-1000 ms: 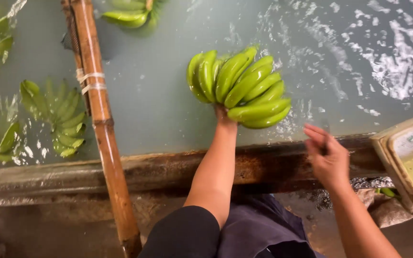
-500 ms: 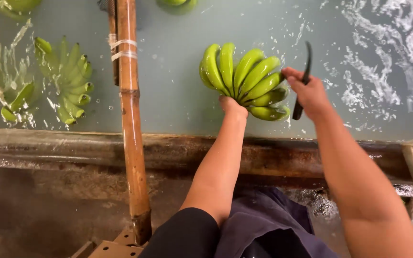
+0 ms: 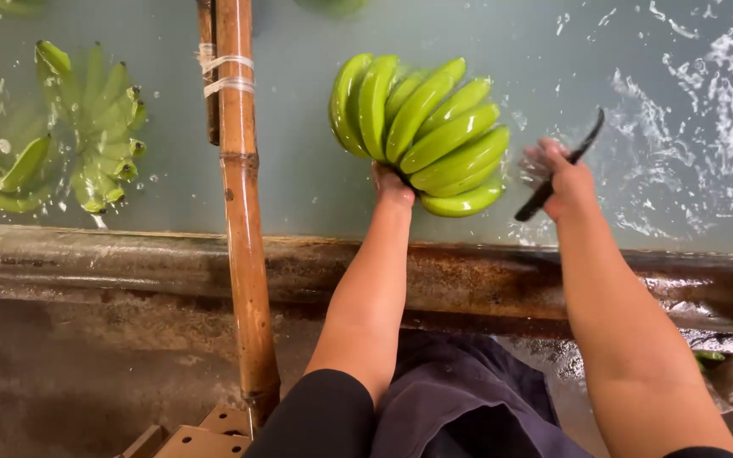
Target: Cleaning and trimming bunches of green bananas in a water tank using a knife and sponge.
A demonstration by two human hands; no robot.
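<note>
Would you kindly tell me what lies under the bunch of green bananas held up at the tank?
Under the bunch of green bananas lies pale, rippled tank water. The left hand grips it from below, covering the crown. The bunch hides the water directly beneath it.

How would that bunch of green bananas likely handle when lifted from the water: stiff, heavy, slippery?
Probably stiff: the bunch of green bananas keeps its fanned shape while the left hand grips only its base. Likely weighty, given many thick fingers. Possibly slippery, since it is held over the water tank. The right hand holds a dark knife.
</note>
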